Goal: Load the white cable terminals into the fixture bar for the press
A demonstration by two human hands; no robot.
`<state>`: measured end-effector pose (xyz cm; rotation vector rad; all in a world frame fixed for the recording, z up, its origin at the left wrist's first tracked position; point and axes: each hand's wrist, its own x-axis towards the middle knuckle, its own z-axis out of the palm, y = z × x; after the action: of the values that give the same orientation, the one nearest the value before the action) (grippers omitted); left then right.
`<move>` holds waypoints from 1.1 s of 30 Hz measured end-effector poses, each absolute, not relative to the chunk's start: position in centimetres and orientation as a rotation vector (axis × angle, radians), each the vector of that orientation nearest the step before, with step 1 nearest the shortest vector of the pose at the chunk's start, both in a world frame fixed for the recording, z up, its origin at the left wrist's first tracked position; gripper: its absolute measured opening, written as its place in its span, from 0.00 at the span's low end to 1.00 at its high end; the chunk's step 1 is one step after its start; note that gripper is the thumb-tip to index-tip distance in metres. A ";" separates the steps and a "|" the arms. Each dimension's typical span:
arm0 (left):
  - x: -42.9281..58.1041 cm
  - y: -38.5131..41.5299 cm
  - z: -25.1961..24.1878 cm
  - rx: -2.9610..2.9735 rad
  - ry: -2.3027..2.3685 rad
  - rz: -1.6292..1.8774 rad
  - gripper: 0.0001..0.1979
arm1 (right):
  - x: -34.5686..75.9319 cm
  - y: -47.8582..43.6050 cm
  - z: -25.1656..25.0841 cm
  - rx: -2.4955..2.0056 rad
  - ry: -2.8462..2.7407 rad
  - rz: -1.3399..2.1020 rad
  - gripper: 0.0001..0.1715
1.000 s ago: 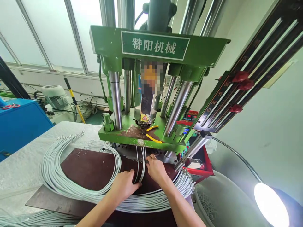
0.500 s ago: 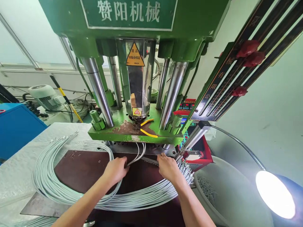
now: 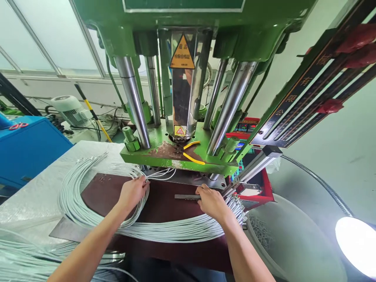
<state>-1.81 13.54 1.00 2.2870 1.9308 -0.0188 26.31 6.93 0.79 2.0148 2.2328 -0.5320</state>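
Head view: on a dark brown board point(image 3: 164, 205), a bundle of pale, smooth cables point(image 3: 176, 232) sweeps in a wide curve, with a few thin strands point(image 3: 164, 172) arching separately near its left side and a slim grey metal bar point(image 3: 186, 197) lying level. Both forearms reach forward, knuckles up — the left hand point(image 3: 132, 192) curled closed around the strands, the right hand point(image 3: 213, 201) pinching the bar's right end.
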 end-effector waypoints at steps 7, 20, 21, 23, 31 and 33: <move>-0.2 8.0 0.5 2.431 1.512 0.072 0.12 | 25.6 7.0 0.5 2.014 2.252 -0.582 0.17; -2.5 5.7 -2.2 2.407 1.024 0.291 0.21 | 25.1 1.5 0.7 1.957 2.525 -0.521 0.20; -2.4 5.9 -2.3 2.402 1.018 0.316 0.22 | 25.9 1.3 0.8 1.989 2.500 -0.517 0.21; -2.1 5.9 -2.0 2.380 1.016 0.339 0.22 | 27.2 0.8 1.1 2.004 2.485 -0.579 0.22; -1.6 6.5 1.0 1.934 1.149 0.095 0.17 | 26.5 1.9 1.7 2.021 2.477 -0.870 0.23; -1.7 6.9 1.5 1.843 1.147 0.082 0.17 | 25.3 2.7 1.3 1.940 2.549 -0.927 0.22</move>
<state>-1.68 6.89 1.54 1.8428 1.1467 0.0821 25.27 2.66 1.35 1.9397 2.5487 -0.9271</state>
